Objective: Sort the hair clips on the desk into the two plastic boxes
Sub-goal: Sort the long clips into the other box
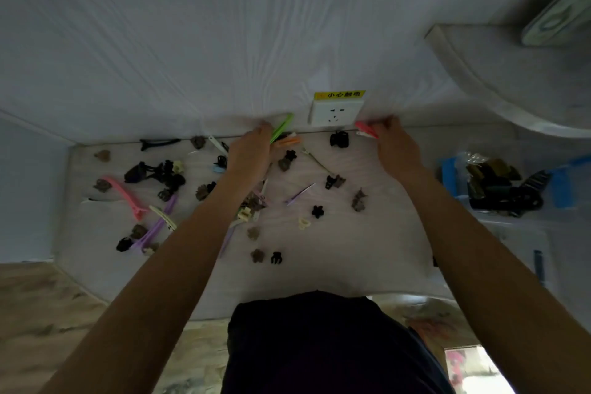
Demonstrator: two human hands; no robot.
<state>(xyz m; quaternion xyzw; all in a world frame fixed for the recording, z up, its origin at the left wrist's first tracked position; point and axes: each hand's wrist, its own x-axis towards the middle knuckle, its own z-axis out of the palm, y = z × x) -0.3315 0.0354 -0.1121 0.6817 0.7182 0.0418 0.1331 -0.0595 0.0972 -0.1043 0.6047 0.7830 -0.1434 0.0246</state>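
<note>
While the left hand (252, 150) pinches a green clip (281, 128), the right hand's (395, 145) fingers pinch a pink clip (364, 130) above the table (367, 243).

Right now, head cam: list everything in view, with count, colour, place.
green long clip: one, green, in the left hand at the desk's back edge
pink long clip: one, pink, in the right hand below the socket
loose hair clips: dozens, black, brown, pink, purple, cream, scattered over the desk
plastic box: one visible, clear with blue latches, right, holding dark clips
wall socket: one, white, yellow label above
left hand: fingers grip the green clip
right hand: fingers grip the pink clip
</note>
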